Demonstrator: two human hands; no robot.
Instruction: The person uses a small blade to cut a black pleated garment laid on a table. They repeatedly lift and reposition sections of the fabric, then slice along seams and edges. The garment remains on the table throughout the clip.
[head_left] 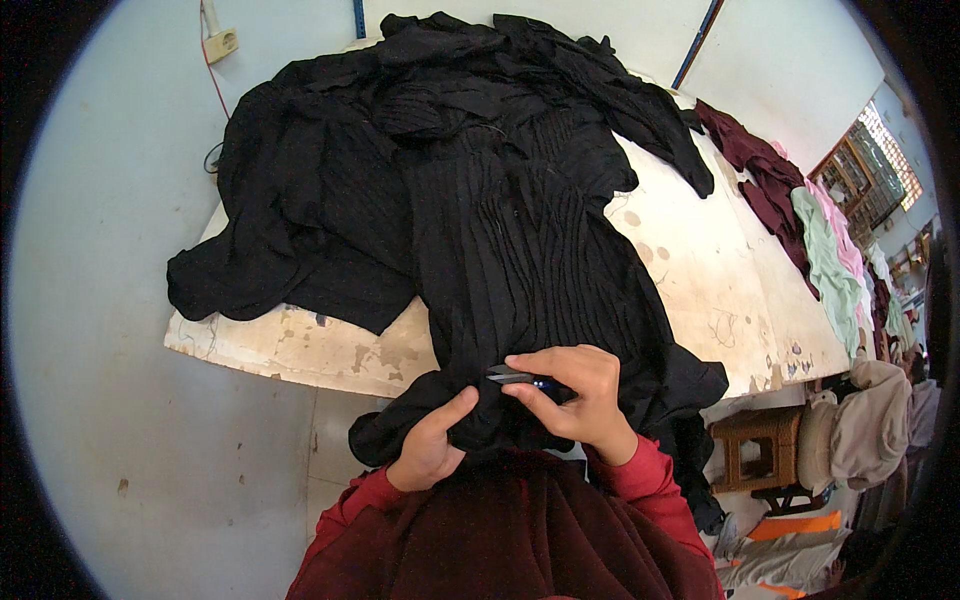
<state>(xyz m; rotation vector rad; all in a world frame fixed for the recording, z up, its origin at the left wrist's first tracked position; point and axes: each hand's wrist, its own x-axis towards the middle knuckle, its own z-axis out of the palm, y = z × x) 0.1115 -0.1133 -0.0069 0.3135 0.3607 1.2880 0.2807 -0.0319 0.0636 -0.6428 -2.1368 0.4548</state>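
A black pleated garment [520, 260] spreads over the table and hangs over its near edge towards me. My left hand [430, 445] is closed on the garment's near end, thumb on top and the other fingers hidden beneath the cloth. In my right hand [580, 390] are small thread snips [512, 377], pinched between thumb and fingers. Their metal blades point left, close to the pleats and just above my left thumb. A bit of blue shows on the snips near my fingers. Whether the blades touch a thread is too small to tell.
The pale, stained table [690, 270] bears more bunched black cloth at the far side. Maroon cloth [760, 170] and light green cloth [830, 260] lie along its right. A brown plastic stool [757, 447] stands at the lower right beside heaped beige cloth [868, 420]. A wall [130, 300] rises on the left.
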